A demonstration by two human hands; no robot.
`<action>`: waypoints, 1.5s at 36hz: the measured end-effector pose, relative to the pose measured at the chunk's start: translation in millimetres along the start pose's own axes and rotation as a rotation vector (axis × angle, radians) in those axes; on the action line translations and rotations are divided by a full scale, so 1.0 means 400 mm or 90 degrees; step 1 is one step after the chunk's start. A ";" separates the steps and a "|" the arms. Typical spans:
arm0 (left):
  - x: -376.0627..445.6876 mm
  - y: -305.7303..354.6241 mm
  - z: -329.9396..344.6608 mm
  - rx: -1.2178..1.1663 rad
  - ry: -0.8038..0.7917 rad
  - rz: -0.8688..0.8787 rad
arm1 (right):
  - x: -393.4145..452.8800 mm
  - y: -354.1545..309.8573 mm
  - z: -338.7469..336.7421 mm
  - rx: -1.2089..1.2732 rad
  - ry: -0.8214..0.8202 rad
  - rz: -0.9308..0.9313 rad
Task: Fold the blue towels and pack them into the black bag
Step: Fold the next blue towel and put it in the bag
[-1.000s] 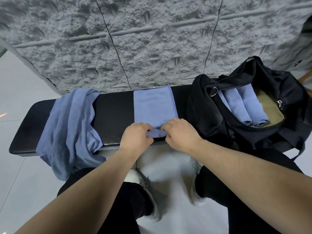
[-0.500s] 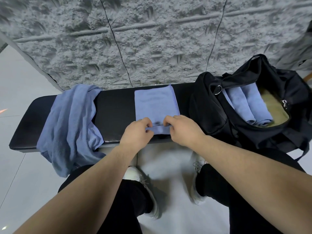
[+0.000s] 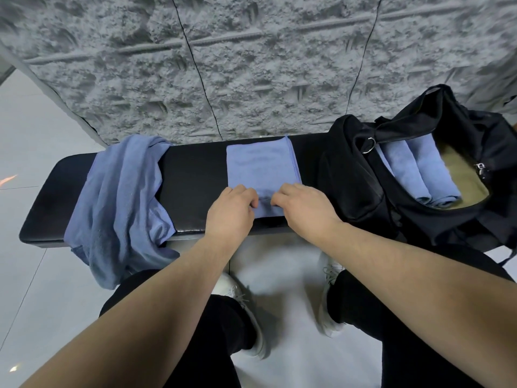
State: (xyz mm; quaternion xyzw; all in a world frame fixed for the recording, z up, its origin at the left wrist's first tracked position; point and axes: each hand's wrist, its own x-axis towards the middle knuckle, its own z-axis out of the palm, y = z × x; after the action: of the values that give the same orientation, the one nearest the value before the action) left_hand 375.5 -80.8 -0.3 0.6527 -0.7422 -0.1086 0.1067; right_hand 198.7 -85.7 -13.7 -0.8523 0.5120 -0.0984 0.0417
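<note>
My curled fingertips (image 3: pixel 253 204) tuck out of sight under my left hand (image 3: pixel 229 212) and right hand (image 3: pixel 303 210), which cover the near edge of the folded blue towel (image 3: pixel 260 166). The black bag (image 3: pixel 419 175) runs off the frame's right edge, its rim hiding the rolled towels' (image 3: pixel 419 169) near ends.

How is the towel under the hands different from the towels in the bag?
The towel under the hands lies flat on the bench, only its near end rolled; the towels in the bag are fully rolled. It lies alone; they lie side by side. All are blue.
</note>
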 end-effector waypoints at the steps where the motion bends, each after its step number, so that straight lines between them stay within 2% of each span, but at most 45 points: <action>1: 0.000 0.003 0.000 0.003 0.001 -0.002 | -0.002 0.000 0.003 -0.008 0.002 -0.006; 10: -0.008 0.003 0.007 0.013 0.005 0.039 | -0.023 0.009 0.021 -0.055 0.057 -0.039; 17: -0.009 -0.004 0.024 0.071 0.017 0.073 | -0.005 0.008 0.026 -0.044 0.052 -0.028; 30: -0.016 0.016 0.009 0.090 -0.020 0.061 | -0.033 0.002 -0.012 0.012 -0.057 0.020; 36: -0.026 0.022 -0.002 0.073 -0.062 0.043 | -0.048 -0.001 -0.028 0.084 -0.097 0.073; 45: -0.020 0.023 -0.016 -0.026 -0.085 -0.005 | -0.037 0.014 -0.036 0.169 -0.135 0.103; 54: 0.003 0.022 -0.003 -0.033 -0.100 -0.017 | -0.021 0.017 -0.023 0.163 -0.132 0.114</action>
State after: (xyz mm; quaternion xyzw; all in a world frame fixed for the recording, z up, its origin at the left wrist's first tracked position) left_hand 367.4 -80.8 3.3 0.6489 -0.7365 -0.1804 0.0636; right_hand 187.3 -81.1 -7.1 -0.7968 0.5619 -0.0700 0.2109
